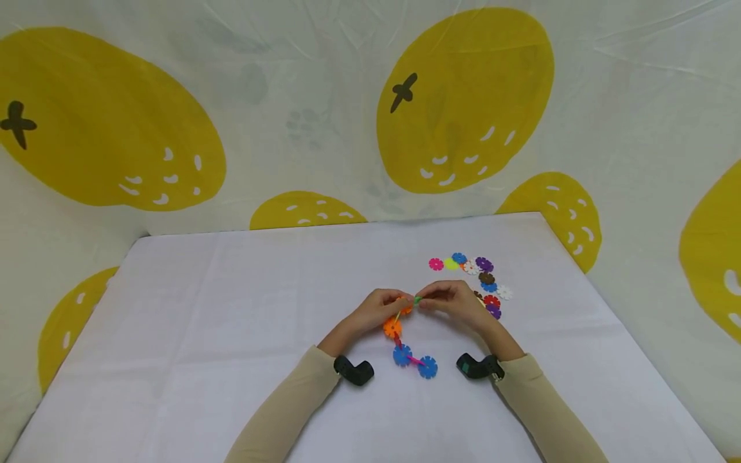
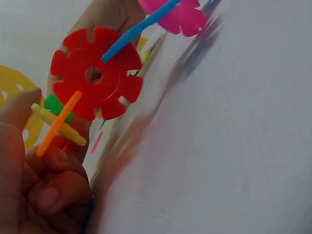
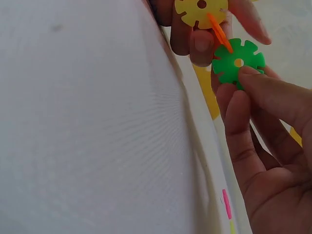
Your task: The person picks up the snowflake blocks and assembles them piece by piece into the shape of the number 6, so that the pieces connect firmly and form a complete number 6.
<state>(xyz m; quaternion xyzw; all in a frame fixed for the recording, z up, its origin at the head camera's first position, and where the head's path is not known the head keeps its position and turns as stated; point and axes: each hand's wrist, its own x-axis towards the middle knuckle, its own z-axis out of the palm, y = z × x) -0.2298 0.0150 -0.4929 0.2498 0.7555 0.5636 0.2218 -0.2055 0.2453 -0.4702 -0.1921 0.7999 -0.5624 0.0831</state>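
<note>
In the head view, both hands meet over the table with a curved chain of notched plastic interlocking discs between them. My left hand (image 1: 379, 310) pinches an orange disc (image 1: 407, 311) near the chain's upper end, thumb across it. At that end my right hand (image 1: 454, 301) pinches a green disc (image 3: 233, 57), its thumb pressed on the face in the right wrist view. An orange disc seen edge-on links the green one to a yellow disc (image 3: 187, 18). Farther down come another orange disc (image 1: 392, 328), a red disc (image 2: 109, 90), and two blue discs (image 1: 428, 367) joined by a pink disc (image 2: 187, 19).
Loose discs in several colours lie beyond and beside the right hand, among them a pink disc (image 1: 436, 264), a brown disc (image 1: 487, 278) and a white disc (image 1: 505, 292). A white cloth covers the table (image 1: 202, 334). Behind it hangs a fruit-patterned curtain (image 1: 324, 128).
</note>
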